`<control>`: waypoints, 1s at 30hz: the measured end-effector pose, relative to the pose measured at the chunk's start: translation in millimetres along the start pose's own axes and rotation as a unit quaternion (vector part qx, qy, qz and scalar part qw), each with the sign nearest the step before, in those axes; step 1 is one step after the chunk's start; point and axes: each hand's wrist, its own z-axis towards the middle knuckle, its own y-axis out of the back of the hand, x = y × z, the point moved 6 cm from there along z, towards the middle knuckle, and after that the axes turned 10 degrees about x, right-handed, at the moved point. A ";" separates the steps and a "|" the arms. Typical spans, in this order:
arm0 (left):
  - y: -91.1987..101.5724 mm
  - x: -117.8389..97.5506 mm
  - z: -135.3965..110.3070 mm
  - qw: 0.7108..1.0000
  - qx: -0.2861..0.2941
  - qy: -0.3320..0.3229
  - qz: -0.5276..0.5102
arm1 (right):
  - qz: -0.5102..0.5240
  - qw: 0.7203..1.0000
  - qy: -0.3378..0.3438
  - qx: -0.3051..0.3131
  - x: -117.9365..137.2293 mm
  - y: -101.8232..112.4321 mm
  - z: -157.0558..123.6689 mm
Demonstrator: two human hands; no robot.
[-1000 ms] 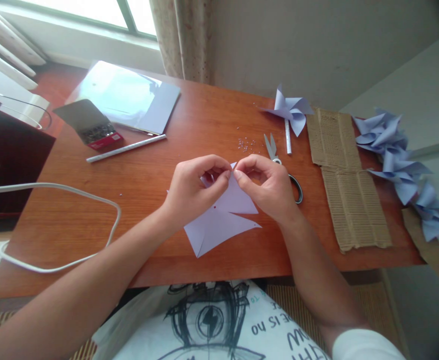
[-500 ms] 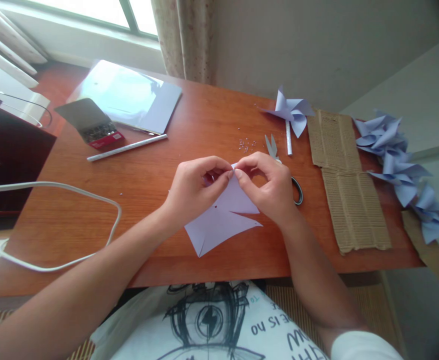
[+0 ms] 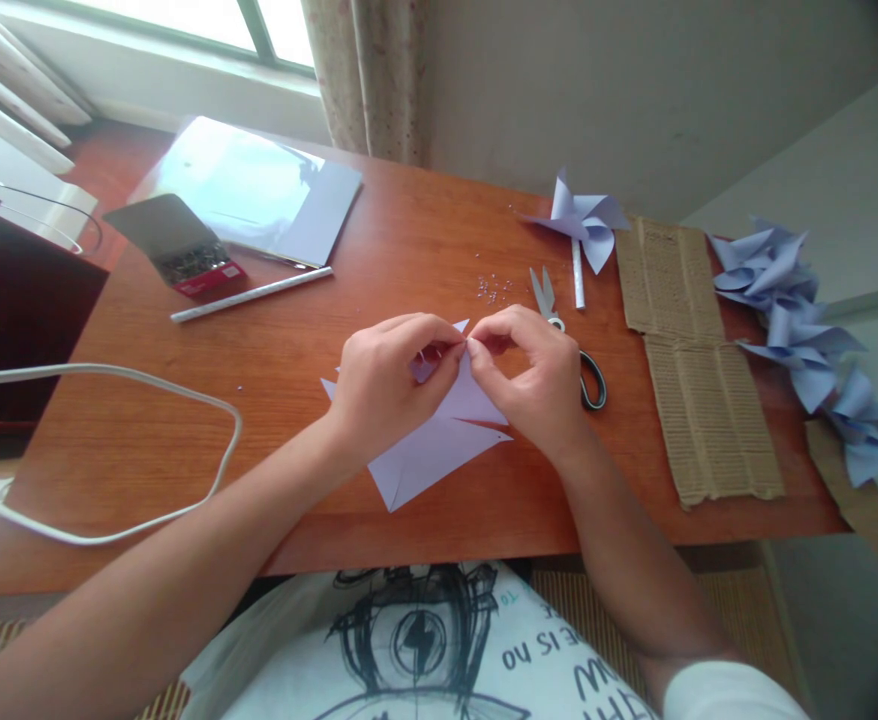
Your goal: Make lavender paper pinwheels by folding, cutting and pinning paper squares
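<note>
A pale lilac paper square [image 3: 439, 455], slit in from its corners, lies on the table beneath my hands. One dark hole shows near its right-hand tip. My left hand [image 3: 398, 375] is over the sheet, thumb and forefinger pinched together. Meeting it fingertip to fingertip, my right hand [image 3: 525, 370] is pinched as well. Whatever the two pinches hold is too small to make out, and the middle of the paper is partly hidden by my left hand. Scissors [image 3: 593, 385] lie beside my right hand, partly behind it. Tiny beads [image 3: 495, 290] are scattered beyond my fingers.
A finished paper pinwheel [image 3: 581, 220] on a stick lies at the back, next to corrugated cardboard [image 3: 690, 350]. Several more pinwheels [image 3: 791, 300] stand at the right. On the left are an open red box [image 3: 203, 265], a paper stick [image 3: 251, 295], a folder [image 3: 326, 220] and a white cable [image 3: 236, 430].
The slit paper has shifted slightly left, and one of its tips now shows above my fingertips. My left hand has moved a little left; both hands keep their pinch.
</note>
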 end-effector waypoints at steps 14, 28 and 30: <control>-3.6 18.3 1.4 0.976 0.000 0.081 -0.203 | 0.123 0.991 -0.055 0.024 -13.8 -6.7 -0.6; -0.8 13.4 -1.8 0.991 -0.027 0.040 -0.124 | -0.005 0.998 0.005 -0.063 3.0 0.0 -2.8; 0.3 11.9 -2.0 0.992 -0.031 0.035 -0.119 | -0.010 0.997 0.010 -0.071 4.4 0.0 -3.4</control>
